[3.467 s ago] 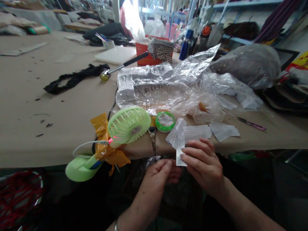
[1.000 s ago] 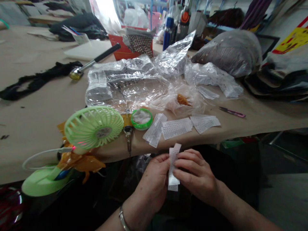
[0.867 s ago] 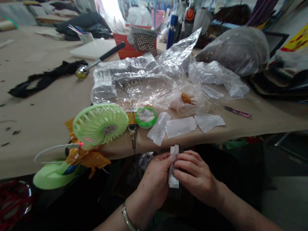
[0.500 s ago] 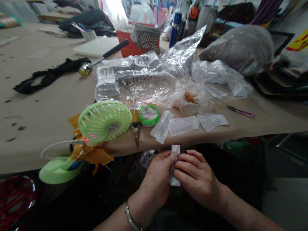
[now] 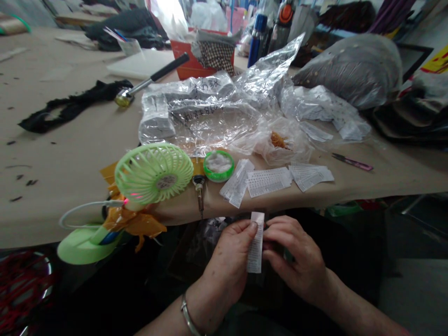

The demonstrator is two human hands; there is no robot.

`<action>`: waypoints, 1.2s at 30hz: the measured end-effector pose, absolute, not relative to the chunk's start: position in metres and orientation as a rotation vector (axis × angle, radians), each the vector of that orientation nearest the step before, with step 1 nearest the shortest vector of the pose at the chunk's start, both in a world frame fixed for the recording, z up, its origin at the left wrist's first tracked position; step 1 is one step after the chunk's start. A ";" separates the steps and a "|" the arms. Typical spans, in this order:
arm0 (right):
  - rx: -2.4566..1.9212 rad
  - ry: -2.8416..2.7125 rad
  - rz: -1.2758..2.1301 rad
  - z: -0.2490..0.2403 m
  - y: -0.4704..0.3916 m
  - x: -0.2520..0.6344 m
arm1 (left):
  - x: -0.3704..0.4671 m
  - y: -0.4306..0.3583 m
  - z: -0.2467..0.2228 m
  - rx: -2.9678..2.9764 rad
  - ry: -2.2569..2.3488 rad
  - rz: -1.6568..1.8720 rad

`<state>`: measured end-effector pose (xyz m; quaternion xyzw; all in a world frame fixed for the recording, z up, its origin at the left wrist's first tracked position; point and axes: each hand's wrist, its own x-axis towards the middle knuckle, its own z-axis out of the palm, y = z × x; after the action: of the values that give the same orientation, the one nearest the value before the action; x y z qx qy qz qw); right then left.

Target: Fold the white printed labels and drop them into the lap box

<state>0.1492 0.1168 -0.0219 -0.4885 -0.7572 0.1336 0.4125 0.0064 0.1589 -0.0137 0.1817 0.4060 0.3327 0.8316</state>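
Just in front of the table edge, my left hand (image 5: 233,256) pinches a narrow strip of printed white labels (image 5: 257,242) under its thumb. The strip stands upright, its lower part showing beside my palm. My right hand (image 5: 297,256) is at the strip's right edge with bent fingers; whether its fingertips hold anything is hidden. On the table above the hands lie three groups of printed labels: one fanned at the left (image 5: 238,183), one in the middle (image 5: 269,182) and one at the right (image 5: 311,176).
A green fan (image 5: 154,175) is taped at the table edge, beside a screwdriver-like tool (image 5: 199,193) and a round green container (image 5: 219,166). Clear plastic bags (image 5: 210,116) lie behind. Small snips (image 5: 353,162) rest at the right, a hammer-like tool (image 5: 150,79) at the back left.
My right hand has shifted slightly right, off the face of the strip, and its fingers have curled. More of the strip's printed face now shows. The view has moved slightly.
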 end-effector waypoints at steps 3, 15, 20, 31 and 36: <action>-1.454 -1.448 0.755 -0.024 0.126 0.152 | 0.006 0.157 -0.010 0.439 0.913 0.621; -1.398 -1.021 1.367 -0.026 0.137 0.140 | -0.009 0.157 -0.009 0.463 0.724 0.386; -1.395 -1.100 1.293 -0.026 0.130 0.142 | -0.012 0.157 -0.013 0.411 0.713 0.374; -1.338 -1.706 0.732 -0.026 0.125 0.144 | -0.011 0.153 -0.010 0.458 0.741 0.411; -1.372 -1.617 0.816 -0.028 0.122 0.144 | -0.010 0.152 -0.011 0.466 0.742 0.413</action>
<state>0.1437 0.1222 -0.0281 -0.5477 -0.6456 0.3256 0.4210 -0.0097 0.1523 -0.0109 0.2241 0.3566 0.1983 0.8850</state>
